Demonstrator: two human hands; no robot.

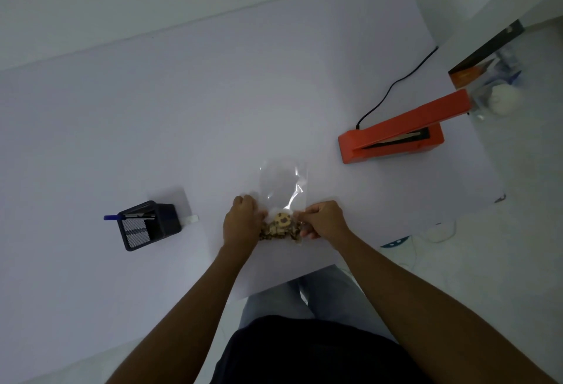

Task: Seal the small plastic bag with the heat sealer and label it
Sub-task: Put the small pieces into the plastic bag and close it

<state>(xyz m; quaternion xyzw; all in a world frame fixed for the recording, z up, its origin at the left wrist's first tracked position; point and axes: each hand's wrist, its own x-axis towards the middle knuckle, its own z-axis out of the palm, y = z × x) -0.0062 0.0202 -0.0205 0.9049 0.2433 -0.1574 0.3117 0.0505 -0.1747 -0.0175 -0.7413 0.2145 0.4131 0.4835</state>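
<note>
A small clear plastic bag [281,184] lies flat on the white table [152,127], its empty upper part pointing away from me. Brown and cream snack pieces [280,225] fill its near end. My left hand [242,222] grips the bag's left side and my right hand [321,220] grips its right side, both with fingers closed on the plastic. The orange heat sealer [393,137] stands to the far right with its lid arm raised. A white label strip [191,219] lies beside the pen holder.
A black mesh pen holder [149,225] with a blue pen [112,217] stands at the left. The sealer's black cord [393,88] runs to the table's back right. Packaging and clutter [493,79] lie on the floor beyond the right edge.
</note>
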